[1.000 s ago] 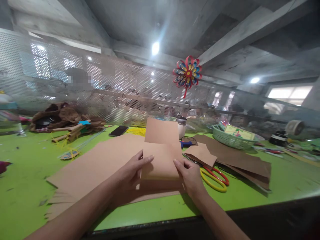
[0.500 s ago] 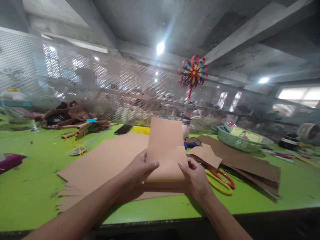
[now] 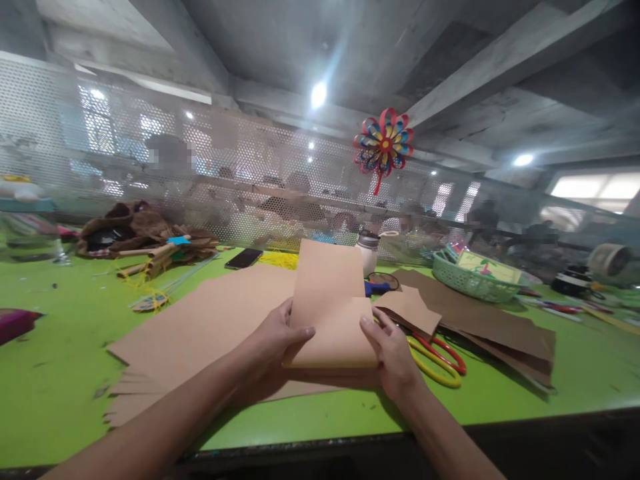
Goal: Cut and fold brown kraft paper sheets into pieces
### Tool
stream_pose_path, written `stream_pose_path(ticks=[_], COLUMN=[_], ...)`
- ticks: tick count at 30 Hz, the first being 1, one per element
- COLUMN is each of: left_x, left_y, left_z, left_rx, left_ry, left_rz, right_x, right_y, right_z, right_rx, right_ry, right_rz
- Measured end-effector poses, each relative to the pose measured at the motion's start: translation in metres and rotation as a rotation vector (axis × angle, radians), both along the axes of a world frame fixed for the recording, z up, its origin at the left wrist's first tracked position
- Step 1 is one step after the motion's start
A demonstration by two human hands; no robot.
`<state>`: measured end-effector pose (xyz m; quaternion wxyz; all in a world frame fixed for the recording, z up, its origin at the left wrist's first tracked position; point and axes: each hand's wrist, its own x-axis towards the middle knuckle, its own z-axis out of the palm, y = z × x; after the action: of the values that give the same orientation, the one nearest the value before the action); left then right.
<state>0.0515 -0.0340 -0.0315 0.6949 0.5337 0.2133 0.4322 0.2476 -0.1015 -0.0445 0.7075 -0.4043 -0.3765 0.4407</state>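
A folded sheet of tan kraft paper (image 3: pixel 330 293) is held up in front of me, its lower part bent over toward the bottom edge. My left hand (image 3: pixel 283 333) grips its left side, thumb on the front face. On the opposite side my right hand (image 3: pixel 393 343) pinches the paper's edge, thumb on the front and fingers behind. Beneath lies a stack of larger tan paper sheets (image 3: pixel 200 327). Just beyond my right hand rest scissors (image 3: pixel 435 360) with red and yellow handles, partly under a small cut piece of tan paper (image 3: pixel 410 307).
Dark brown sheets (image 3: pixel 480 327) and a green basket (image 3: pixel 475 280) stand to the right. Behind the paper are a phone (image 3: pixel 243 259), yellow shreds (image 3: pixel 278 260) and a lidded jar (image 3: pixel 369 253). Rolled paper sticks (image 3: pixel 160 257) lie left. A paper flower (image 3: pixel 385 145) hangs before a perforated screen.
The folded-over flap sits slightly lower and the paper tilts a little. My right thumb has shifted slightly along its edge. The whole view has drifted a little.
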Motion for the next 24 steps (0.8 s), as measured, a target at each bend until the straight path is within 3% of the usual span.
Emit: stream_pose_path(ticks=[12,24], left_x=[-0.003,-0.002], left_y=[-0.009,-0.014], left_z=[0.007,0.012], left_rx=[0.045,0.045], left_ry=[0.112,0.073], left_rz=[-0.061,-0.077], right_x=[0.013,0.009], right_y=[0.013,0.007], right_z=[-0.016,-0.009], right_rx=[-0.078,-0.063], right_ry=[-0.06,-0.134], right_rz=[-0.111,-0.153])
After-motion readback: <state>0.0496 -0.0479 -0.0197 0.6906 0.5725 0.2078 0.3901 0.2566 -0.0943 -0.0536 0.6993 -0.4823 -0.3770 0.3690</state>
